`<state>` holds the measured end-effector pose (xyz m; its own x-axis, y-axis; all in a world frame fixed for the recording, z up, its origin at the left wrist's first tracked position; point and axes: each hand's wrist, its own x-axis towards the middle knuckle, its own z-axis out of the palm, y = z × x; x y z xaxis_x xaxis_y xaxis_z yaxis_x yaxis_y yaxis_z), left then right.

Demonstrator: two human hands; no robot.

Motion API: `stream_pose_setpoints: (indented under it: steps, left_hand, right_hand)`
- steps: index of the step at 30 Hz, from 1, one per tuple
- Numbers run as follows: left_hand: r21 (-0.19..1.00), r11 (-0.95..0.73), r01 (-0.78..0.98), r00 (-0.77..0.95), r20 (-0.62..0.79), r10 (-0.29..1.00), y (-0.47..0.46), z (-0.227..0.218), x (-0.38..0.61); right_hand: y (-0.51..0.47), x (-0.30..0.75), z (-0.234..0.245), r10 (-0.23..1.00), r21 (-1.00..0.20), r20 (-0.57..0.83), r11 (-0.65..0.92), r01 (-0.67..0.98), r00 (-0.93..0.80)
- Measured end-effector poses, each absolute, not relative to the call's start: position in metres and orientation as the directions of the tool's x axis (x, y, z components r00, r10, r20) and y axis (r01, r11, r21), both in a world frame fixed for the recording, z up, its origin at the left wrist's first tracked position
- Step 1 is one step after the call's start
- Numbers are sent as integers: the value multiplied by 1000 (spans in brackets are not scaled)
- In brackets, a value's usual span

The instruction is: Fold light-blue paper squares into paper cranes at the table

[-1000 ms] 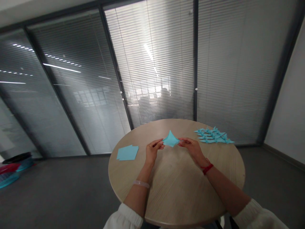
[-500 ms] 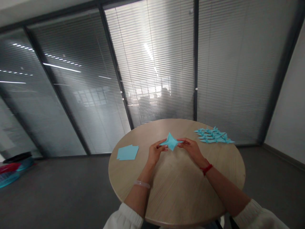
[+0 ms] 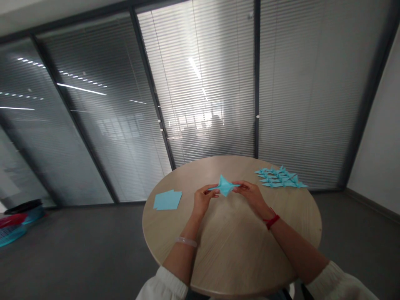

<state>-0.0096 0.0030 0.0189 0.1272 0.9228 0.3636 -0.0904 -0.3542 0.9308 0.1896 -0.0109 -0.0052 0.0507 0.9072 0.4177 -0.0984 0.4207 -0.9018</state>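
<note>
Both forearms reach forward, the left hand (image 3: 203, 199) and the right hand (image 3: 250, 196) each pinching one side of a single folded blue paper piece (image 3: 224, 186) held between them, well inside the edge of the round wooden table (image 3: 231, 258). A stack of blue paper squares (image 3: 167, 200) lies left of the hands; right, near the far edge, sits a cluster of folded blue pieces (image 3: 280, 178), too overlapped to count.

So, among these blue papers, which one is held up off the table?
The folded blue piece pinched between the left hand and right hand; the flat square sheets and the folded pile both lie on the round table.
</note>
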Motion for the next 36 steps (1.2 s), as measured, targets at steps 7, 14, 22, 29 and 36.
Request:
stream_pose_setpoints:
  steps: [7,14,22,29,36]
  left_hand:
    - [907,-418,-51,129,421,898,1,20,-7]
    - [919,-393,20,147,386,910,3,18,-5]
    - [920,-389,-39,106,391,914,3,19,-9]
    - [927,-359,-107,141,372,918,5,15,-9]
    - [870,-481,106,141,466,874,9,10,-12]
  right_hand:
    - [-11,189,-5,876,-874,482,479,88,24]
    - [-7,187,-8,874,-875,484,485,-7,45]
    - [-9,185,-8,892,-892,451,451,1,5]
    - [-9,186,-8,888,-888,459,458,28,26]
    - [-11,187,-7,894,-895,446,443,55,54]
